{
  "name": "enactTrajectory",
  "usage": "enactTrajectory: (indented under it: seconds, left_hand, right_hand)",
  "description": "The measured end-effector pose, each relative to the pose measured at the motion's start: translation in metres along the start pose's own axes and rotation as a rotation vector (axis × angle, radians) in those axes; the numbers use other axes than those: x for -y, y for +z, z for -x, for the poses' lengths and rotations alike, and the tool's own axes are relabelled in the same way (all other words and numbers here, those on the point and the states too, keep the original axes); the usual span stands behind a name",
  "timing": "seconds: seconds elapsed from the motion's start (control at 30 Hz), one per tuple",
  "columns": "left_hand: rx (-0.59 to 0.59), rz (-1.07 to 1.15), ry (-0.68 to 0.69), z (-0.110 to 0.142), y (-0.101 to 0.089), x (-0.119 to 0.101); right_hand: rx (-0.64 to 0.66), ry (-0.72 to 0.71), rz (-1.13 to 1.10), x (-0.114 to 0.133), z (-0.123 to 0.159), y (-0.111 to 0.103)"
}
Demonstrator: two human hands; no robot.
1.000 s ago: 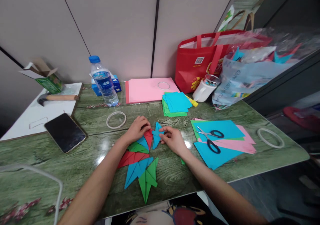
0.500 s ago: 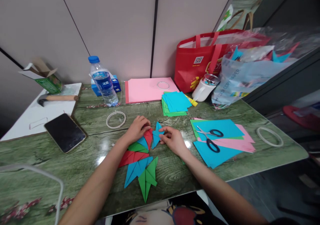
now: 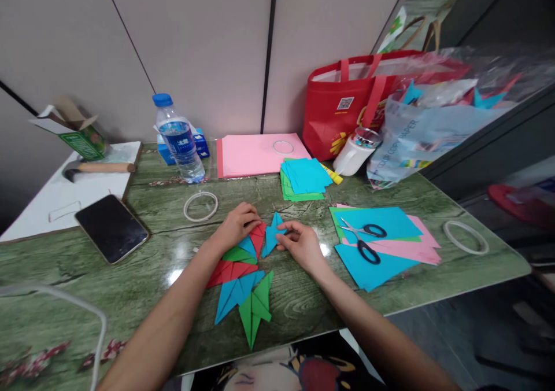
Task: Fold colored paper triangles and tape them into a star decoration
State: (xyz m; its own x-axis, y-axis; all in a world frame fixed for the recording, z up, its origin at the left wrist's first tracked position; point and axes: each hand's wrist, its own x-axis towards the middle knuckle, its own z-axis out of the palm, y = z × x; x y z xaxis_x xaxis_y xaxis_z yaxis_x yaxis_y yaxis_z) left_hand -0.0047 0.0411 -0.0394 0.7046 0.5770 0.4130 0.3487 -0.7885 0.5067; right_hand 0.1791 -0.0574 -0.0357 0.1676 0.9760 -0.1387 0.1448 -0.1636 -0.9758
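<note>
My left hand (image 3: 236,224) presses with bent fingers on a joined fan of folded paper pieces, red (image 3: 258,236), blue and green, in the middle of the green table (image 3: 143,264). My right hand (image 3: 299,244) pinches a small folded blue paper piece (image 3: 271,235) at its right edge and holds it against the red tip. More folded points, red (image 3: 228,272), blue (image 3: 236,291) and green (image 3: 255,313), trail toward me from under my left wrist.
Scissors (image 3: 364,240) lie on blue and pink sheets (image 3: 385,246) at right. A stack of blue and green squares (image 3: 303,178), pink paper (image 3: 255,155), a water bottle (image 3: 176,139), tape rings (image 3: 200,206), a phone (image 3: 110,228), a red bag (image 3: 347,110) and a hammer (image 3: 97,168) surround them.
Both hands stay on the folded pieces with only tiny finger shifts; the camera view has drifted slightly.
</note>
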Motion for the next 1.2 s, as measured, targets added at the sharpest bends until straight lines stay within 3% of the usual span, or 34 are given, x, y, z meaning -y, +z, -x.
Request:
enactTrajectory:
  seconds: [0.17, 0.23, 0.63, 1.2]
  left_hand:
    - [0.206, -0.036, -0.044, 0.0, -0.013, -0.008]
    - [0.237, -0.052, -0.05, 0.001, -0.018, -0.011]
    - [0.131, -0.046, 0.006, 0.018, -0.012, -0.013]
    - [0.115, -0.1, 0.06, 0.022, -0.011, -0.01]
  right_hand:
    - [0.012, 0.023, -0.011, 0.001, 0.003, 0.0]
    - [0.017, 0.028, -0.018, 0.002, 0.005, 0.0]
    - [-0.026, -0.008, 0.035, 0.0, 0.012, 0.0]
    - [-0.014, 0.02, -0.021, 0.003, 0.009, 0.005]
